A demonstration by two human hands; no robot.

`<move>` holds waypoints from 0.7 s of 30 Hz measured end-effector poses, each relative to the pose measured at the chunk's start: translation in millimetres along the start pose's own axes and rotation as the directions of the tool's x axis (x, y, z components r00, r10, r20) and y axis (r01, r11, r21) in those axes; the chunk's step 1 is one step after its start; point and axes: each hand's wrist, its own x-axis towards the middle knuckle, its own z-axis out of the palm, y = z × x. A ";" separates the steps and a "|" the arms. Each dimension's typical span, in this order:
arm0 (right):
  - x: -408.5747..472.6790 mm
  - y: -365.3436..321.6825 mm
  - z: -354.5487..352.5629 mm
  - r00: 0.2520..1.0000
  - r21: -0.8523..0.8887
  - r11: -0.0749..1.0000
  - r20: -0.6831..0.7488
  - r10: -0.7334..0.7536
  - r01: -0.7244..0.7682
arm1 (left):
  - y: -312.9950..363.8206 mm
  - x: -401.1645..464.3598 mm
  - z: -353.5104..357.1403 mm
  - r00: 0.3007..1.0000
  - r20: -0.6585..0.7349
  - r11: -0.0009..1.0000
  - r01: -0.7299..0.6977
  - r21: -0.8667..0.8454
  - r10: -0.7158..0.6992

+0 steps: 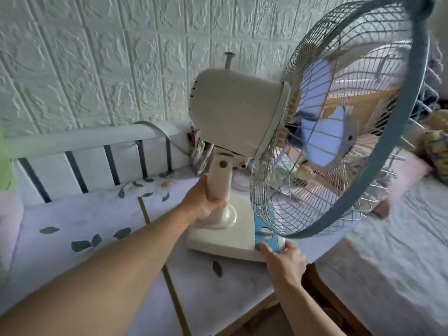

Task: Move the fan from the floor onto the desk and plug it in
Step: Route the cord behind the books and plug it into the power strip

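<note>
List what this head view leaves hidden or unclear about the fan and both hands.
- Fan cord and plug: not visible, so plugged or not is unknown.
- Cage top: cut by the frame's upper edge.
- Left hand fingers: behind the neck.
- Right hand fingertips: under the base edge.

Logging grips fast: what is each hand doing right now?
Left hand: curled round the fan's neck, gripping it.
Right hand: on the front edge of the fan's base, fingers at the blue control panel; grip unclear.
</note>
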 end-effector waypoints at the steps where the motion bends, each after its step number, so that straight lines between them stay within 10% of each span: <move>1: -0.3 -0.6 1.6 1.000 -0.023 1.000 -0.011 0.002 -0.002 | 0.6 3.6 -0.7 1.000 0.020 1.000 -0.022 -0.015 0.022; 21: 8.7 -30.1 25.9 0.997 -0.050 0.996 -0.049 0.067 -0.069 | -8.4 59.1 -12.2 0.982 0.121 0.986 -0.130 -0.107 0.142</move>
